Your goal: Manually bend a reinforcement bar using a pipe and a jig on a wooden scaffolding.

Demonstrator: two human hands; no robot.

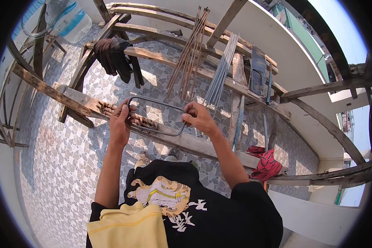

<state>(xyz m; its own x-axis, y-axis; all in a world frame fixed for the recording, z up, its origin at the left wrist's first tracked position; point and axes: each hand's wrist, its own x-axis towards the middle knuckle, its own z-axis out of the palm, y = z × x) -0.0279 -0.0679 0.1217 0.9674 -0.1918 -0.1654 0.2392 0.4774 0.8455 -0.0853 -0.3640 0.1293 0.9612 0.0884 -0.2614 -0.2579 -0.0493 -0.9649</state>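
Note:
A thin dark metal rod bent into a rounded rectangle, like a rebar stirrup (158, 102), spans the gap between my two hands. My left hand (120, 122) pinches its left end. At the opposite end, the fingers and thumb of my right hand (199, 118) close on the rod. Below the frame runs a long wooden plank (190, 142), which carries rusty metal pegs (146, 123) near the middle and another rusty cluster (106, 108) by my left hand. Whether the stirrup touches the plank, I cannot tell.
Beyond the plank, wooden rails hold rusty rods (190, 51), grey rods (223, 70) and a dark metal plate (258, 68) with bent rod on it. Dark cloth (111, 58) hangs at left, red patterned cloth (266, 163) at right. A large plastic bottle (76, 25) stands far left.

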